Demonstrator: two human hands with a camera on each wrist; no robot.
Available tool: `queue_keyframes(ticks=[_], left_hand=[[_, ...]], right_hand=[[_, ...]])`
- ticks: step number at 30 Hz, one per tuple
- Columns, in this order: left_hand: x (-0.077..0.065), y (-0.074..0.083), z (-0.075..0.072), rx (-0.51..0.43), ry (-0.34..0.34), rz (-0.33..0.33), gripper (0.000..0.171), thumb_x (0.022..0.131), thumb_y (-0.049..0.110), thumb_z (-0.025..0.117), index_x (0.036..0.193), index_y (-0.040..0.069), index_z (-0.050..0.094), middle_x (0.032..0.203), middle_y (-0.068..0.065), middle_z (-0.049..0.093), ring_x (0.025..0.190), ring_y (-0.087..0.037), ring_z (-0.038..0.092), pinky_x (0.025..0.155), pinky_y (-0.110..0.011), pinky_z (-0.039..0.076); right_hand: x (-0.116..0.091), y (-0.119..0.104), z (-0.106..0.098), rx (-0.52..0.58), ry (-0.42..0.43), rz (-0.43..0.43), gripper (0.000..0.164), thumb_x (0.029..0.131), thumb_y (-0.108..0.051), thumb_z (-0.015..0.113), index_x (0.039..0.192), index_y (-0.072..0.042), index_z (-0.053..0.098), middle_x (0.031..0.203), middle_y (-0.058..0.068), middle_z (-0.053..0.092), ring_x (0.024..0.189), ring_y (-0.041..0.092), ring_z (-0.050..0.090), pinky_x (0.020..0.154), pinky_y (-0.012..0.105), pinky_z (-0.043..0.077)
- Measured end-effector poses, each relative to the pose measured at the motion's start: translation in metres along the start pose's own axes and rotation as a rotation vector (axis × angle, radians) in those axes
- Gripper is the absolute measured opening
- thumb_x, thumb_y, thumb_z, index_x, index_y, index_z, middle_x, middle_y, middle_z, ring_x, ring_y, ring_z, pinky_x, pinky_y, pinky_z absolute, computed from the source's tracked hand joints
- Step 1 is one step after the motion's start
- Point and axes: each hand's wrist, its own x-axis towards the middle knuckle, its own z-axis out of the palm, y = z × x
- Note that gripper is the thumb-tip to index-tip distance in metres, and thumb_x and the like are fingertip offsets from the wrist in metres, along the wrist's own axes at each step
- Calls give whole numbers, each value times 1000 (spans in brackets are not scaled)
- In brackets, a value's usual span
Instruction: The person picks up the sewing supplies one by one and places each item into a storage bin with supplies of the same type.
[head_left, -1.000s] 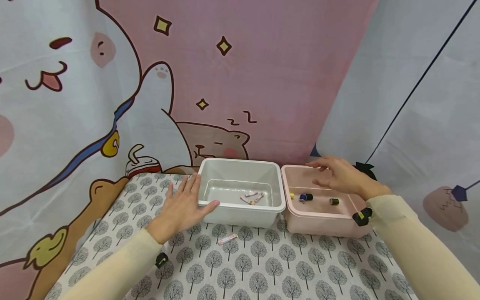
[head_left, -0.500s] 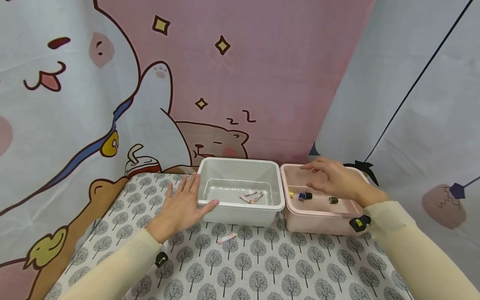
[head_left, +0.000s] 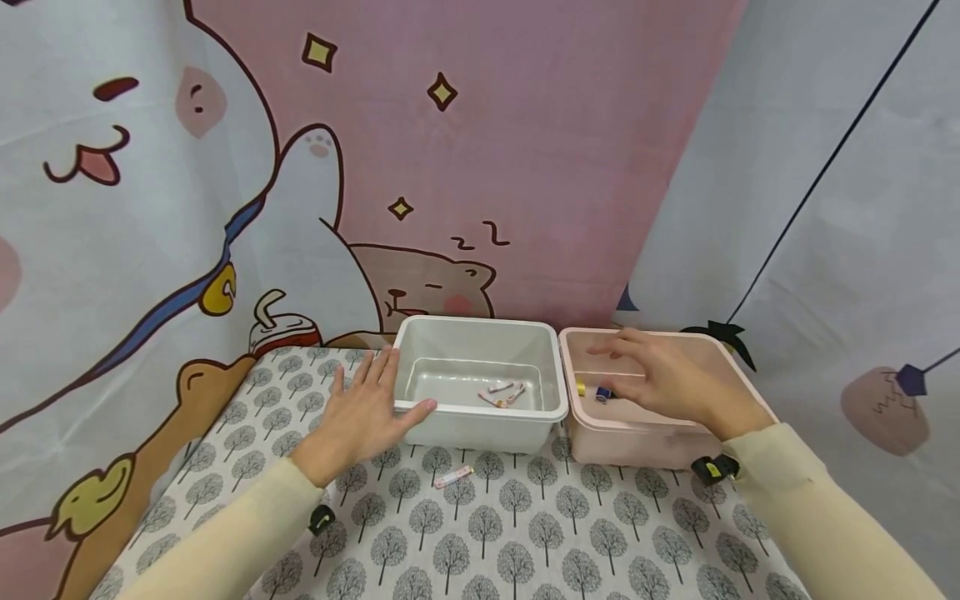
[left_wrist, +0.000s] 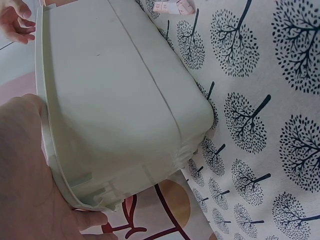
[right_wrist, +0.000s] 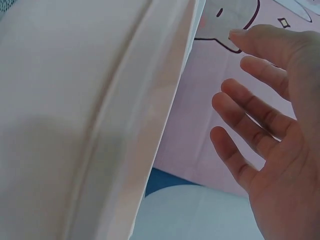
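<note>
My left hand rests at the left rim of a white plastic bin, fingers straight and thumb along the front edge. Inside that bin lie several small pinkish-white printed strips. Over a pale pink bin hovers my right hand, its fingers loosely bent and apart, with nothing between them in the right wrist view. A blue thread spool and a yellow spool lie in the pink bin near its left side. My right hand hides the rest of the bin's contents.
One more pink-and-white printed strip lies on the tree-patterned tablecloth in front of the white bin. The two bins stand side by side. A cartoon-printed curtain hangs behind them.
My right hand has moved left and slightly lower over the pink bin, now covering the dark green spool and most of the black one. The left hand stays where it was.
</note>
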Motion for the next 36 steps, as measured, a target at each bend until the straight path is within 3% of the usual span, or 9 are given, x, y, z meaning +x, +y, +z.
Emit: queue_keyframes(ticks=[4, 11, 15, 22, 24, 30, 36], left_hand=[[-1, 0, 1, -7, 1, 1, 124, 107, 96, 33, 186, 2, 18, 195, -18, 18, 183, -48, 17, 141, -86, 9], [-1, 0, 2, -11, 0, -1, 122, 108, 95, 34, 186, 2, 18, 196, -18, 17, 183, -49, 17, 141, -86, 9], [-1, 0, 2, -10, 2, 0, 123, 107, 96, 32, 186, 2, 18, 196, -18, 17, 183, -49, 17, 141, -86, 8], [0, 1, 1, -5, 0, 0, 124, 107, 97, 31, 186, 3, 18, 196, -18, 17, 182, -49, 18, 141, -86, 9], [0, 1, 1, -3, -1, 0, 124, 107, 97, 31, 186, 2, 18, 195, -18, 17, 182, -49, 18, 141, -86, 9], [0, 0, 1, -2, -7, -2, 125, 106, 97, 31, 187, 3, 17, 196, -19, 17, 183, -48, 17, 141, -86, 9], [1, 0, 1, -6, -4, 1, 124, 107, 97, 32, 187, 3, 17, 196, -18, 17, 183, -48, 17, 141, -87, 9]], right_hand=[[-3, -8, 5, -11, 26, -47, 43, 106, -27, 88, 147, -19, 80, 150, 0, 79, 101, 10, 80, 92, 44, 69], [-6, -20, 14, 116, 67, -127, 45, 99, -16, 93, 143, -10, 81, 142, 9, 81, 122, 31, 83, 101, 57, 70], [-9, -29, 19, 119, 100, -159, 46, 98, -16, 94, 142, -11, 82, 139, 5, 81, 116, 24, 84, 95, 49, 72], [-18, -50, 19, 68, 113, -99, 43, 104, -29, 90, 146, -28, 80, 144, -8, 77, 122, 17, 80, 91, 43, 71], [-20, -55, 21, 76, 131, -118, 43, 103, -26, 91, 144, -28, 80, 143, -8, 77, 121, 17, 81, 91, 43, 71], [-19, -64, 29, 179, 165, -244, 54, 92, -11, 98, 143, -18, 81, 139, -1, 79, 126, 23, 80, 106, 49, 71], [-22, -75, 36, 205, 181, -286, 52, 93, -13, 97, 143, -19, 82, 141, -2, 77, 118, 16, 78, 98, 41, 72]])
